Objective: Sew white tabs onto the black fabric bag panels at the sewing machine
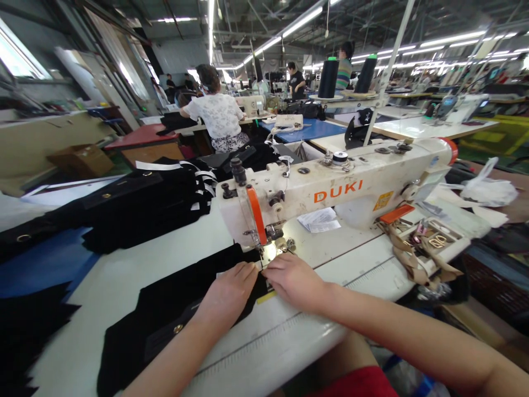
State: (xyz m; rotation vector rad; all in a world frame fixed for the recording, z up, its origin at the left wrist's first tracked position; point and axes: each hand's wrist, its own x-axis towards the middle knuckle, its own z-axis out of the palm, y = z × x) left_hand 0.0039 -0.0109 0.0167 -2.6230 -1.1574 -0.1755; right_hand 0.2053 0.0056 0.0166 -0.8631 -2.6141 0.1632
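A white sewing machine (pixel 297 193) with orange lettering stands over the table, its needle area lit. Black fabric (pixel 165 298) with a gold-coloured ring lies flat to the left of the needle and reaches under it. My left hand (pixel 233 286) rests on the fabric's right part, its fingers together beside a small white strip near the presser foot. My right hand (pixel 295 281) is just right of the needle, fingers bent and pressed together at the fabric's edge. What lies under the fingertips of both hands is too small to make out.
Stacked black pieces (pixel 157 193) with white strips lie behind at the left. A tray (pixel 448 240) of small metal parts and beige strips sits at the right. A paper label (pixel 319 220) lies under the machine arm. Beyond, a person in a patterned white shirt (pixel 219 118) sits at another machine.
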